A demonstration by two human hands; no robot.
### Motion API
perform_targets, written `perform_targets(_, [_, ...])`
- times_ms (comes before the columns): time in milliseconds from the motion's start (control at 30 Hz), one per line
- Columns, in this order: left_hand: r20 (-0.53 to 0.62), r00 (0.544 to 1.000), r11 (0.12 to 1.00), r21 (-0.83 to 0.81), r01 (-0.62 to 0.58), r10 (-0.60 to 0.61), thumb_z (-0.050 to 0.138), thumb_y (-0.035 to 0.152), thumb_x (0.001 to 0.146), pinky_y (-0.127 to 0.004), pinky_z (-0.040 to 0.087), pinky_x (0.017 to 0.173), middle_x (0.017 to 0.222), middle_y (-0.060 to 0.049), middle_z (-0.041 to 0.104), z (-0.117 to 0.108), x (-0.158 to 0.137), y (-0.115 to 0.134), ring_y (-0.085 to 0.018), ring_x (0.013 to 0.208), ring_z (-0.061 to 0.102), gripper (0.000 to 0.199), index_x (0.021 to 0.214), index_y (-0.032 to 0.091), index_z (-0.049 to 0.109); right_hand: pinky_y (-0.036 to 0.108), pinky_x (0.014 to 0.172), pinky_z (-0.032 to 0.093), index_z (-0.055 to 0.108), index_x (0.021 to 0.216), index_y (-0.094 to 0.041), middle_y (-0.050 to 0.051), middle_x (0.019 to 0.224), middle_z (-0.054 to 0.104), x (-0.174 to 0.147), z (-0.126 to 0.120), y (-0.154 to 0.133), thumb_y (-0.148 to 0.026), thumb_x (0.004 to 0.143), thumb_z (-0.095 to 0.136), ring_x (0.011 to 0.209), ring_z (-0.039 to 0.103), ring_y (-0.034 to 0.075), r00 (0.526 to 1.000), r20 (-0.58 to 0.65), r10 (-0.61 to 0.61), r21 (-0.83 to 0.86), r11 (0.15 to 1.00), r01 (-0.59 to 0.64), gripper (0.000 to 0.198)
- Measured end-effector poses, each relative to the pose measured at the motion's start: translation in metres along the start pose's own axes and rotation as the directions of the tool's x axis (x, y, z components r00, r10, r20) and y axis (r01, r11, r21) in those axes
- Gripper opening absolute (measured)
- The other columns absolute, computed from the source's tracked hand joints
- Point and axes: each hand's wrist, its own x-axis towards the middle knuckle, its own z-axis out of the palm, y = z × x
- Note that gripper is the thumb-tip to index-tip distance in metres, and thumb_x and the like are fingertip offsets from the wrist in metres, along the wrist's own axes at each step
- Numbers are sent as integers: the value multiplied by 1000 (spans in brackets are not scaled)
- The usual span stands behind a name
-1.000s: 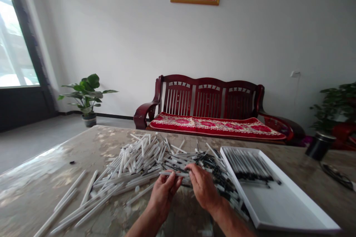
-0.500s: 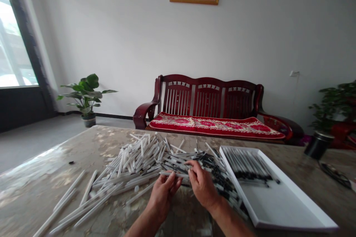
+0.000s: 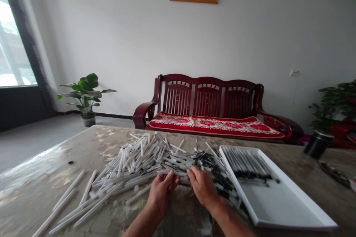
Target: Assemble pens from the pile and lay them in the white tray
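Note:
A slim whitish pen [image 3: 178,173] lies level between my two hands, above the front of the heap. My left hand [image 3: 162,190] pinches it between thumb and fingers near its left end. On its right end, the fingers of my right hand [image 3: 203,187] are closed; what exactly they cover there is hidden. Behind my hands spreads a heap of white pen barrels [image 3: 139,153], some lying loose toward the left. Dark pen parts [image 3: 207,161], black and clear, are piled beyond and beside my right hand.
A white shallow box [image 3: 289,202] on the right holds a row of pens [image 3: 247,163] with black ends. The patterned table [image 3: 102,140] carries everything. Beyond it stands a wooden bench [image 3: 208,98]. A black canister [image 3: 318,144] and cable [image 3: 336,174] lie far right.
My right hand has tilted downward slightly, its fingers closing further around the pen's right end. My left hand has shifted a little left, with the pen still in it.

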Motion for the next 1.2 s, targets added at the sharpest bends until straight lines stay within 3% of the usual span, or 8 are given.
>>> perform_targets(200, [5,1000,1000,7,0,0,61,3,85,-20,60,61,67,-4,69,0,0,-1,-12,61,70,13,75,12,61,23,59,32,61,84,-22,1,76,72,-2,0,-1,-37,98,41,71,68,16,998,-22,-53,50,997,54,29])
perform_targets(367, [17,1000,1000,1,6,-6,69,4,79,-20,60,62,67,-2,69,1,-2,-2,-12,62,70,13,75,14,61,24,53,30,56,66,-21,0,54,62,-1,2,0,-40,101,31,53,61,14,999,21,49,67,997,-50,46])
perform_targets(567, [11,1000,1000,2,8,-8,70,4,78,-21,60,61,66,-2,69,0,-1,-1,-12,60,70,14,74,14,60,23,59,31,61,84,-22,1,75,72,-2,0,-1,-35,96,46,71,67,15,1000,-6,-24,75,997,24,24])
perform_targets(733, [-1,1000,1000,-5,15,-15,71,5,77,-22,60,62,65,-1,69,0,-1,-3,-13,62,71,15,73,14,61,25,53,25,55,67,-21,-1,55,61,-2,3,0,-39,100,36,53,59,13,999,20,38,47,998,-39,42])
perform_targets(967, [29,1000,1000,2,6,-6,79,10,70,-22,61,63,67,-1,70,-2,-1,-2,-14,64,71,18,73,14,62,25,54,29,53,67,-22,0,57,58,-2,2,-4,-40,97,37,56,57,14,997,46,54,168,984,-61,38])
perform_targets(1067, [55,998,1000,17,-13,12,85,16,63,-23,61,63,66,0,70,-3,-1,-2,-15,63,71,25,72,15,62,24,51,32,47,62,-22,-2,49,50,-2,5,-6,-44,95,35,47,51,13,983,116,142,351,920,-175,42])
perform_targets(1200, [88,995,997,51,-51,47,89,24,57,-23,60,62,66,0,70,-3,1,-2,-16,63,71,33,74,16,61,22,40,30,45,62,-24,-6,43,40,-2,8,-8,-52,94,31,34,37,11,908,340,244,562,721,-405,45])
